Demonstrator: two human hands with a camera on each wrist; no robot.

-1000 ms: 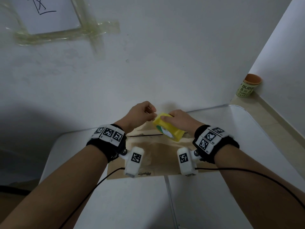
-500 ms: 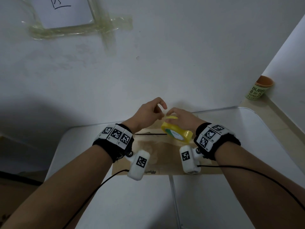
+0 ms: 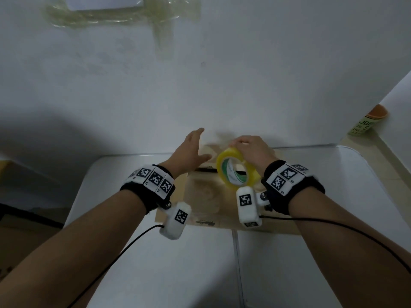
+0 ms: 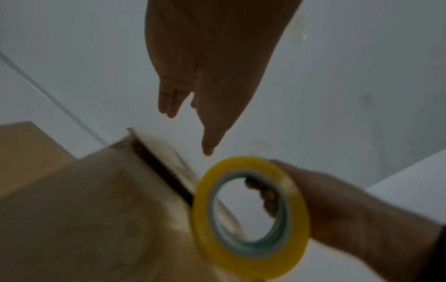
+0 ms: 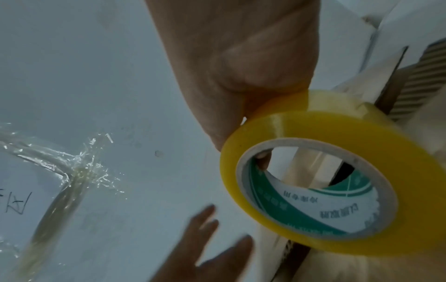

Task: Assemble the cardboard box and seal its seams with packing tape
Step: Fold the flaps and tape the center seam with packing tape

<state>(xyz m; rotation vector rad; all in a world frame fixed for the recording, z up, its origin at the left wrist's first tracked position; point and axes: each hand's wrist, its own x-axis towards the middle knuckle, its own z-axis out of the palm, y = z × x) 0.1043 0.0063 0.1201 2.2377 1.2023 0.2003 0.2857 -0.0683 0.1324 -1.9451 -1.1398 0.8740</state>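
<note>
A brown cardboard box (image 3: 206, 196) lies on the white table (image 3: 311, 196) against the wall, with a dark seam across its top. My right hand (image 3: 249, 147) grips a yellow roll of packing tape (image 3: 235, 167) upright over the box's far part, fingers hooked through its core (image 4: 263, 196). The roll (image 5: 313, 183) fills the right wrist view, its green-printed core facing the camera. My left hand (image 3: 192, 150) hovers open just left of the roll, fingers straight and spread, above the box's far edge (image 4: 154, 150). It holds nothing.
A paper cup (image 3: 367, 123) stands on the floor by the wall at the right. A sheet of paper taped to the wall (image 3: 106, 10) hangs above. Cables run from both wrist cameras across the table's near part.
My left hand has let go of the tape end and spread open, moving left. My right hand has turned the roll upright and lifted it slightly.
</note>
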